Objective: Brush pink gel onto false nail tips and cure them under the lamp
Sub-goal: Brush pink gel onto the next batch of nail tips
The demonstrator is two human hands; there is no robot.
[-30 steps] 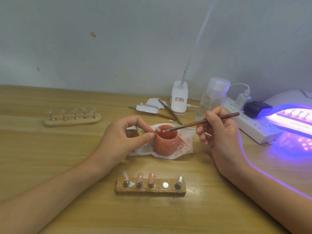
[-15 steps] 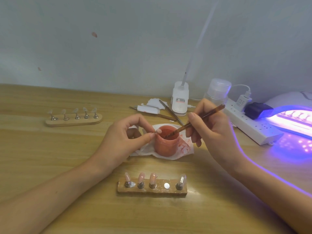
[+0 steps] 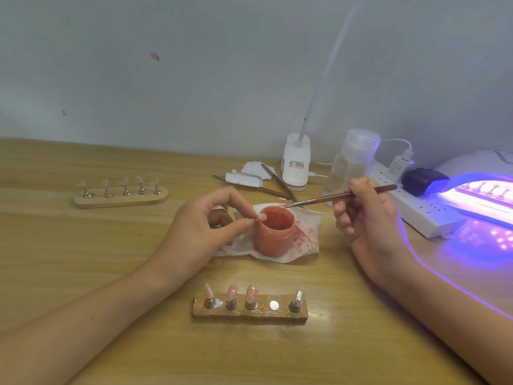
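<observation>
head view, nearest first: at 6 o'clock a wooden stand point(image 3: 249, 311) holds three pink-coated tips upright on its left pegs. one bare metal disc and one more peg follow to the right, and what that last peg carries is too blurred to tell.

just past it, at centre, the left hand point(image 3: 205, 232) pinches a single false nail tip point(image 3: 261, 217) between thumb and forefinger, right at the 9 o'clock edge of the open gel jar point(image 3: 273, 232). whether it grips the tip itself or a small mount under it, i cannot tell. the jar sits on a stained tissue point(image 3: 305, 240).

at 2 o'clock from the jar, the right hand point(image 3: 366, 215) grips the brush point(image 3: 333, 199) pencil-style, its bristles over the jar's far rim.

judging by looks, the tip is thin, light plastic that is smooth and a bit springy, so it could flick out of a loose pinch. hold it low, at the base or mount, fingers off the face that takes the gel. wet gel smears at a touch. the brush is light with a stiff handle and soft hairs, so a mid-handle grip should suit.

farther out, at 10 o'clock, a second stand point(image 3: 122, 200) holds five clear tips. at 3 o'clock the curing lamp point(image 3: 477, 195) glows violet with a row already inside.
</observation>
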